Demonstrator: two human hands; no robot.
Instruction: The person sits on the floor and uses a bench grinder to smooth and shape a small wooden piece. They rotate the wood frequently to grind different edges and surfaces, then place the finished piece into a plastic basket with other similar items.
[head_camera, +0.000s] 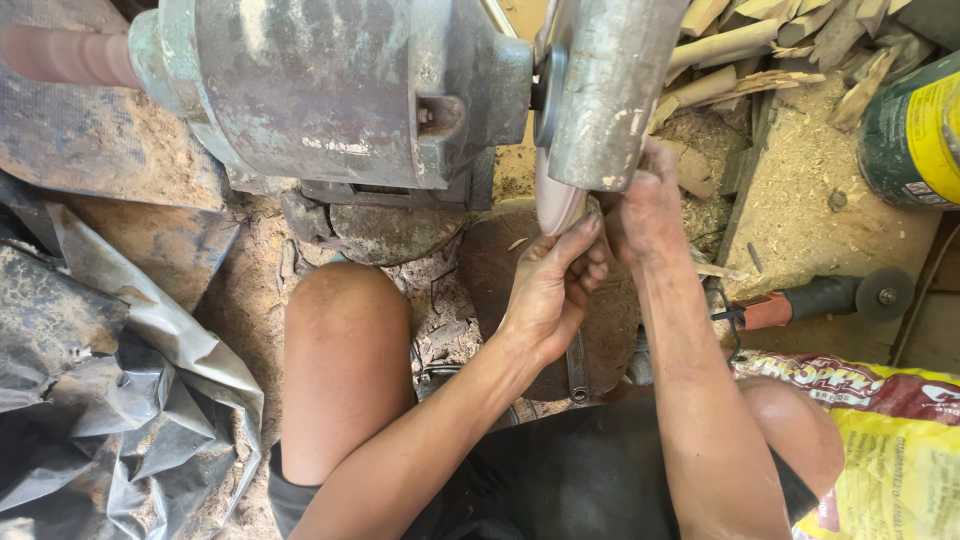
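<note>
Sawdust and wood chips cover the ground of this rough workshop, and I look straight down past my knees at it. Both of my hands meet at the grinding disc (556, 195), a pale wheel seen edge-on at the end of a big, worn green-grey motor (330, 90), partly covered by a metal guard (612, 90). My left hand (550, 290) is curled closed, fingertips up against the lower edge of the disc; whatever small piece it pinches is hidden from me. My right hand (648, 205) is also closed, pressed just beside the disc under the guard, and I cannot tell what it grips. A spanner (577, 370) lies on the ground below my left wrist. To the right, an angle grinder (820, 297) with an orange and black body rests on the sawdust. Cut wooden sticks (740, 45) are heaped at the top right, beside a green and yellow can (915, 135). A yellow printed sack (890, 450) sits by my right knee, and crumpled black plastic sheeting (110, 400) fills the left side.
</note>
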